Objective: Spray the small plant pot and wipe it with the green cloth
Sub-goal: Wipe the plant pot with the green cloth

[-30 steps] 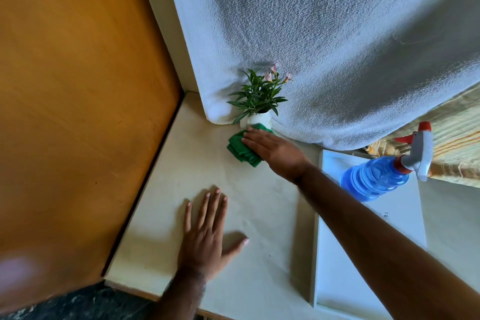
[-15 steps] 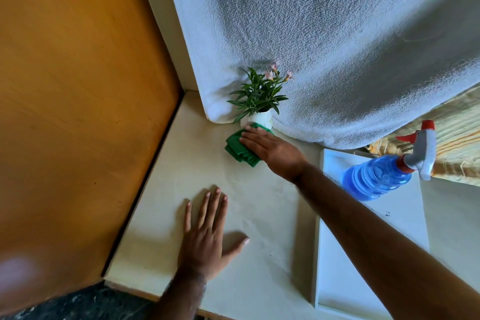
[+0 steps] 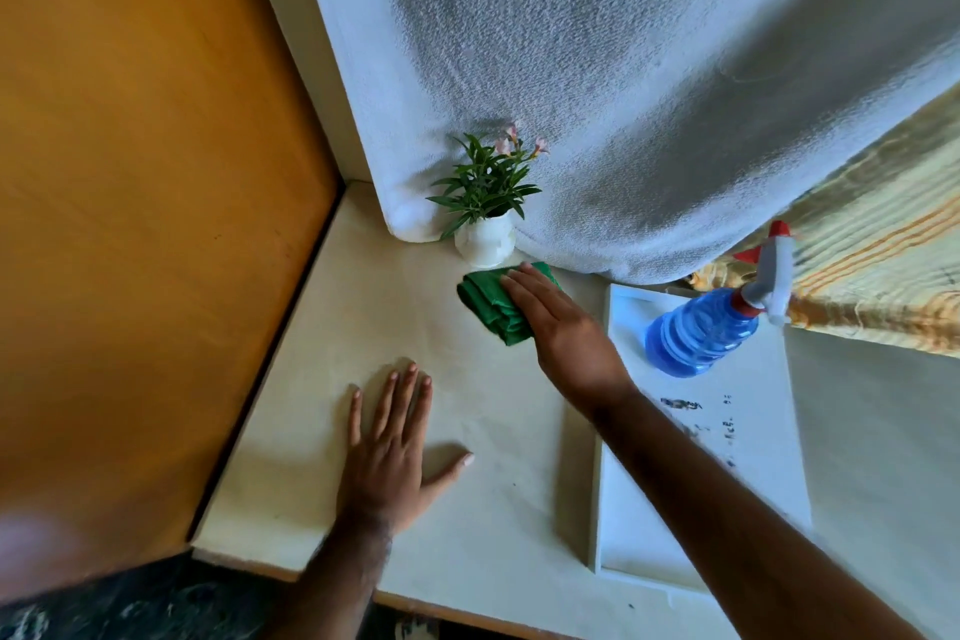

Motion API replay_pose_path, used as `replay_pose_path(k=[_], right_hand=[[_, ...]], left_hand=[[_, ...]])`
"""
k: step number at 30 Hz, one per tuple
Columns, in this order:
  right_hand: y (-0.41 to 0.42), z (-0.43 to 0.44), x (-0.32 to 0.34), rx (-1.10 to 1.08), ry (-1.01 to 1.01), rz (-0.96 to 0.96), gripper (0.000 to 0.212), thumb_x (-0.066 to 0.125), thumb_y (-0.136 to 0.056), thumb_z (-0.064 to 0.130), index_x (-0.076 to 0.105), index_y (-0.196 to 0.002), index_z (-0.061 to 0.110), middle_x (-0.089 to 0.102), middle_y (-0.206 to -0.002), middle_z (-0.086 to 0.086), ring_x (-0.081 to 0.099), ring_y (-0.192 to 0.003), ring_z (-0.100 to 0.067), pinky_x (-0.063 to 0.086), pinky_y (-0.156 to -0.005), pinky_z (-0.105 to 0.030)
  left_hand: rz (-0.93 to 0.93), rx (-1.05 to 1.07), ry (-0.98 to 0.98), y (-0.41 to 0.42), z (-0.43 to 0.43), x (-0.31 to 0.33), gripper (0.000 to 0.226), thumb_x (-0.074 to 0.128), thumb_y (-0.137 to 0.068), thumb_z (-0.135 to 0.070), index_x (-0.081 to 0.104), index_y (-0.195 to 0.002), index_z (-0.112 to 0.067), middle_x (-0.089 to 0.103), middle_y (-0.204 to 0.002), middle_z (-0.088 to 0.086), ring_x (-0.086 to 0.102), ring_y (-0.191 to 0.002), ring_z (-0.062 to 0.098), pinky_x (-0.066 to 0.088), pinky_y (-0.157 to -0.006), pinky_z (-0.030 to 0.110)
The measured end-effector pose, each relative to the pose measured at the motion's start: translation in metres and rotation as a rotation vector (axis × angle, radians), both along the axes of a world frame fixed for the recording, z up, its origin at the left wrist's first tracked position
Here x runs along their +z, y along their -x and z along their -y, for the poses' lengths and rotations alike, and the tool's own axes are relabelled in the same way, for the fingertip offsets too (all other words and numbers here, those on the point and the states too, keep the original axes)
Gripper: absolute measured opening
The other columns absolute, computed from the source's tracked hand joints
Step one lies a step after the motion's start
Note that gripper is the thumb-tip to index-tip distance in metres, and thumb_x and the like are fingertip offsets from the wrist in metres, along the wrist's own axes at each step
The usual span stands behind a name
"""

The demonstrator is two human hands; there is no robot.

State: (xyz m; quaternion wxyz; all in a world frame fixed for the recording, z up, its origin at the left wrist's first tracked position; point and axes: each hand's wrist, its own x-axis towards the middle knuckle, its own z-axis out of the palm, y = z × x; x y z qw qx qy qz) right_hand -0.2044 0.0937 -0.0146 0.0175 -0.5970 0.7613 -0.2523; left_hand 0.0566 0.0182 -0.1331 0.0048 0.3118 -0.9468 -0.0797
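A small white plant pot [image 3: 485, 242] with green leaves and pink flowers stands at the back of the cream tabletop [image 3: 322, 395], against a hanging white towel. Just in front of it lies the folded green cloth [image 3: 488, 304]. My right hand [image 3: 558, 327] rests flat on the cloth's right part, fingers extended, a little short of the pot. My left hand [image 3: 389, 452] lies flat on the tabletop with fingers spread, holding nothing. The blue spray bottle [image 3: 701, 330] with its white and red trigger head stands on the white tray [image 3: 649, 556] at the right.
A white towel [image 3: 623, 78] hangs behind the pot. An orange wooden panel [image 3: 145, 172] walls the left side. A striped yellow cloth [image 3: 878, 265] sits at the back right. The table's front edge runs just below my left wrist.
My right hand and the green cloth have slid back from the pot's base toward me and to the right; the whole pot now shows. My left hand has not moved.
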Motion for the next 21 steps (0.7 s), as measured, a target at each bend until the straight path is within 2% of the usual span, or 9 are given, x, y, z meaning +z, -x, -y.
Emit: replay_pose_path(k=[2, 7, 10, 13, 15, 16, 18, 19, 21], right_hand=[[-0.01, -0.038, 0.005, -0.07, 0.011, -0.006, 0.051, 0.036, -0.092, -0.003, 0.054, -0.14, -0.002, 0.054, -0.146, -0.019, 0.044, -0.14, -0.033, 0.035, -0.115, -0.04], [-0.024, -0.151, -0.013, -0.359, -0.064, 0.004, 0.075, 0.062, -0.071, -0.03, 0.055, -0.14, -0.002, 0.052, -0.147, -0.021, 0.047, -0.137, -0.038, 0.046, -0.106, -0.051], [-0.019, -0.199, -0.03, -0.462, -0.146, -0.018, 0.071, 0.066, -0.07, -0.031, 0.058, -0.136, -0.005, 0.056, -0.141, -0.025, 0.053, -0.13, -0.044, 0.051, -0.098, -0.06], [-0.015, -0.223, -0.044, -0.478, -0.256, -0.025, 0.067, 0.073, -0.07, -0.023, 0.061, -0.132, -0.004, 0.06, -0.138, -0.024, 0.062, -0.121, -0.042, 0.056, -0.09, -0.057], [-0.016, -0.233, -0.055, -0.432, -0.339, -0.057, 0.068, 0.079, -0.079, -0.005, 0.053, -0.141, -0.001, 0.051, -0.148, -0.021, 0.053, -0.133, -0.038, 0.052, -0.1, -0.056], [-0.016, -0.236, -0.06, -0.399, -0.379, -0.08, 0.073, 0.079, -0.086, 0.014, 0.044, -0.148, -0.001, 0.04, -0.156, -0.019, 0.04, -0.143, -0.035, 0.045, -0.11, -0.053], [-0.019, -0.241, -0.068, -0.348, -0.478, -0.143, 0.088, 0.06, -0.096, 0.052, 0.022, -0.157, 0.001, 0.015, -0.165, -0.016, 0.012, -0.154, -0.028, 0.022, -0.124, -0.045], [-0.021, -0.242, -0.071, -0.338, -0.523, -0.164, 0.093, 0.045, -0.098, 0.065, 0.013, -0.159, 0.003, 0.006, -0.167, -0.015, 0.002, -0.155, -0.026, 0.013, -0.126, -0.043], [-0.025, -0.242, -0.065, -0.342, -0.578, -0.143, 0.097, 0.023, -0.096, 0.076, 0.005, -0.159, 0.004, -0.001, -0.168, -0.014, -0.005, -0.155, -0.024, 0.006, -0.126, -0.041]], left_hand=[[0.012, -0.001, -0.02, 0.0, 0.0, 0.0, 0.112, 0.035, -0.085, -0.091, 0.017, -0.166, -0.016, 0.017, -0.177, 0.009, 0.021, -0.162, 0.03, 0.017, -0.127, 0.068], [0.026, 0.003, -0.044, 0.0, 0.001, -0.001, 0.107, 0.03, -0.087, -0.089, 0.021, -0.166, -0.016, 0.017, -0.177, 0.009, 0.023, -0.161, 0.028, 0.014, -0.128, 0.067], [0.017, -0.004, -0.039, 0.002, -0.002, 0.0, 0.106, 0.026, -0.088, -0.088, 0.02, -0.166, -0.017, 0.015, -0.177, 0.007, 0.02, -0.162, 0.027, 0.013, -0.129, 0.065], [0.006, 0.003, -0.018, 0.004, -0.001, -0.002, 0.106, 0.022, -0.088, -0.088, 0.023, -0.165, -0.016, 0.017, -0.177, 0.007, 0.022, -0.162, 0.026, 0.014, -0.129, 0.064], [-0.014, -0.003, -0.003, 0.005, -0.002, -0.002, 0.106, 0.026, -0.088, -0.088, 0.027, -0.164, -0.015, 0.022, -0.175, 0.008, 0.026, -0.16, 0.026, 0.015, -0.128, 0.064], [-0.012, -0.006, -0.013, 0.005, -0.003, 0.0, 0.106, 0.03, -0.087, -0.087, 0.029, -0.163, -0.014, 0.024, -0.175, 0.009, 0.028, -0.16, 0.027, 0.016, -0.127, 0.064], [0.011, -0.007, -0.026, 0.008, -0.004, 0.004, 0.107, 0.034, -0.084, -0.086, 0.032, -0.162, -0.013, 0.027, -0.173, 0.01, 0.031, -0.158, 0.028, 0.017, -0.126, 0.065], [0.043, -0.003, -0.044, 0.009, -0.005, 0.006, 0.109, 0.032, -0.083, -0.087, 0.031, -0.163, -0.012, 0.026, -0.174, 0.01, 0.029, -0.159, 0.028, 0.016, -0.126, 0.066], [0.137, 0.021, -0.11, 0.011, -0.005, 0.015, 0.118, 0.023, -0.078, -0.092, 0.02, -0.166, -0.013, 0.013, -0.176, 0.009, 0.017, -0.163, 0.026, 0.01, -0.128, 0.064]])
